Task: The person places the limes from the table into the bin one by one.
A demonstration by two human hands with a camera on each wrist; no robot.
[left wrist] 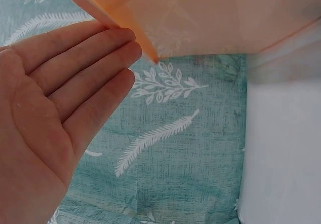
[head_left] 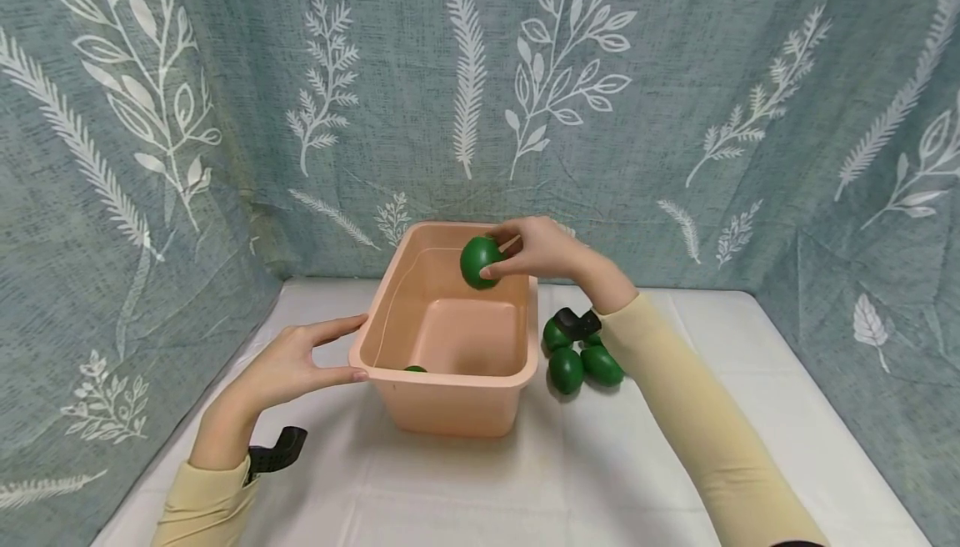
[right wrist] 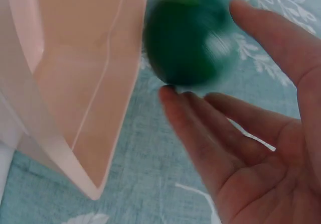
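A pinkish-orange plastic tub (head_left: pixel 457 405) stands upright on the white table. My left hand (head_left: pixel 288 368) is at its left front corner, fingers and thumb nearly straight; in the left wrist view the fingertips (left wrist: pixel 131 48) touch the rim. With the fingertips and thumb of my right hand (head_left: pixel 543 248) I pinch a glossy green oval fruit (head_left: pixel 478 262) above the tub's far right part. That fruit (right wrist: pixel 188 38) looks blurred in the right wrist view. Inside the tub, a green thing (head_left: pixel 415 369) shows just above the front rim, mostly hidden.
Several similar green fruits (head_left: pixel 566 370) lie together on the white table (head_left: pixel 675 414), right of the tub, partly behind my right wrist's black camera strap (head_left: pixel 577 323). A teal leaf-patterned curtain (head_left: pixel 420 113) hangs behind and at both sides.
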